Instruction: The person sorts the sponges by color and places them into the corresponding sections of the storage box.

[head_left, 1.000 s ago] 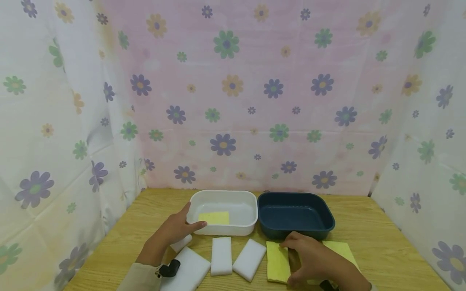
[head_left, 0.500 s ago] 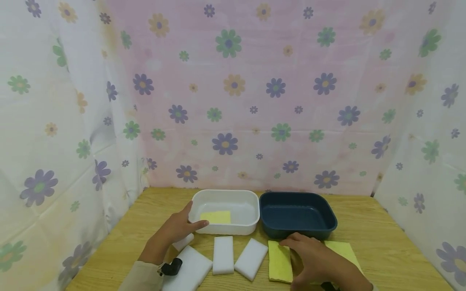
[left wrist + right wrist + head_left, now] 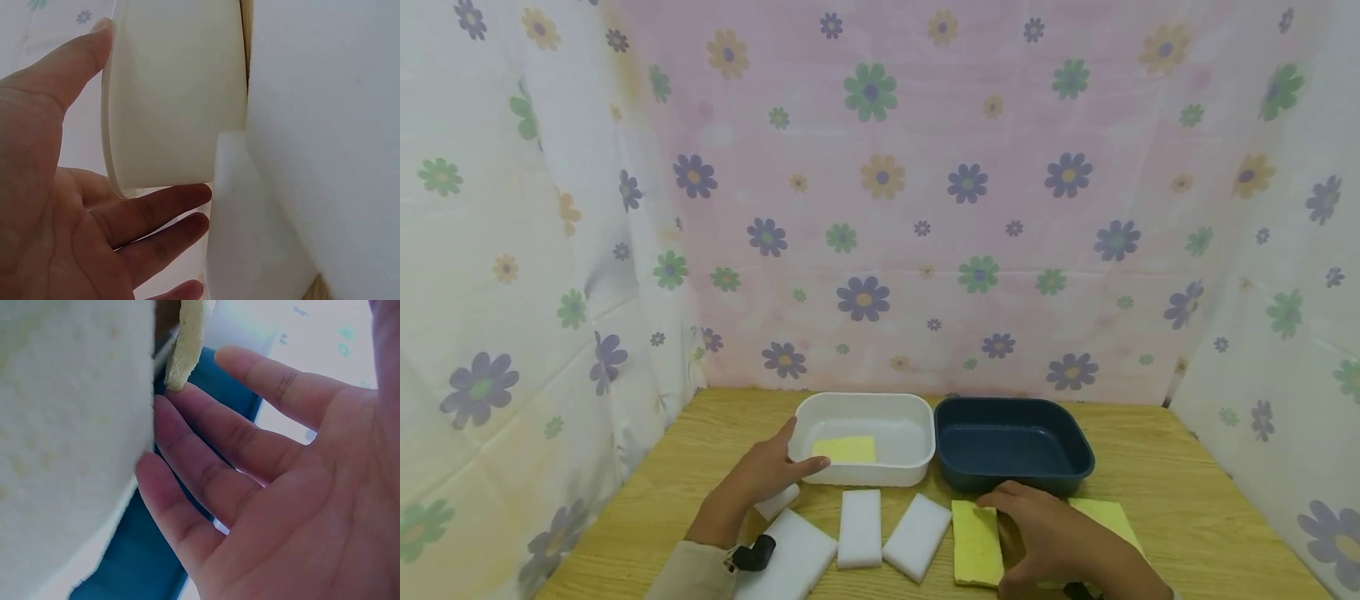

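Note:
My left hand (image 3: 763, 471) rests at the left end of a white plastic basin (image 3: 872, 477), its thumb at the rim. Fairly straight fingers touch the basin's outer side in the left wrist view. A yellow sponge pad (image 3: 846, 450) lies inside that basin. On the right, my right hand (image 3: 1045, 533) reaches over the table with its fingers loosely bent, the fingertips at the upper edge of a yellow rectangular pad (image 3: 976, 546). In the right wrist view one fingertip touches a pad's edge (image 3: 181, 369). Another yellow pad (image 3: 1105, 517) lies partly hidden beneath this hand.
A dark blue basin (image 3: 958, 475) stands right beside the white one. White sponge blocks lie in front: a large one (image 3: 793, 554), two smaller ones (image 3: 860, 529), and one (image 3: 777, 502) partly hidden by my left hand. Flowered curtains enclose the wooden table (image 3: 1195, 517).

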{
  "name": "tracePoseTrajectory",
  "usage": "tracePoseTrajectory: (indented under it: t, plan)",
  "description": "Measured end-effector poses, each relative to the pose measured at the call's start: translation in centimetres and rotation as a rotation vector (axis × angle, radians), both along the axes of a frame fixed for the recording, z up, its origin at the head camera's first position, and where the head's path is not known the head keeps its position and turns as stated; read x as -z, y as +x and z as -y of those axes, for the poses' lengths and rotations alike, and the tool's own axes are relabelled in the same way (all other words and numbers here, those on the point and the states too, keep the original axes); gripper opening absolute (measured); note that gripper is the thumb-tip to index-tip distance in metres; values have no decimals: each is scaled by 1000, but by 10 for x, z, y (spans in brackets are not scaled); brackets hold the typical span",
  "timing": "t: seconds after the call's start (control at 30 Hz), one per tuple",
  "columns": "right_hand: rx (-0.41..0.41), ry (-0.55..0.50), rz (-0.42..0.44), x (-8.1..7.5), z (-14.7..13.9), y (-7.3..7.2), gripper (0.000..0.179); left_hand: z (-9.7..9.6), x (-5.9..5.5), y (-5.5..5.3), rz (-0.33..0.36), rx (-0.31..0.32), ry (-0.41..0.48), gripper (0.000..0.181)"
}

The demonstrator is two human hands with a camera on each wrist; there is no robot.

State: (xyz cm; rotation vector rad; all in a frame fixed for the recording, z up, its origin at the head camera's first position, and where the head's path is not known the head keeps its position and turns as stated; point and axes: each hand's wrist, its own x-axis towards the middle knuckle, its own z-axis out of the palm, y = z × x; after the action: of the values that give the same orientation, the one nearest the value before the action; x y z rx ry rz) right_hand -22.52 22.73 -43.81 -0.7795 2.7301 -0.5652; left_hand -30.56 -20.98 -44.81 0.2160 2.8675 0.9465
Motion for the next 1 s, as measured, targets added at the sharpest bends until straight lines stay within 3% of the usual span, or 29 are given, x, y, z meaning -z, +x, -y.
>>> tracePoseTrajectory:
  t: [0.4,0.77,1.0]
  plan:
    - [-102,-204,56,-17,-4,7,74,-1,-4,4,-7,0,0,117]
    - [-164,-310,-67,-33,-3,5,72,-1,-3,4,-15,5,22,116]
    - [-144,-302,-163,-38,0,-2,77,-2,-5,4,-11,7,18,116]
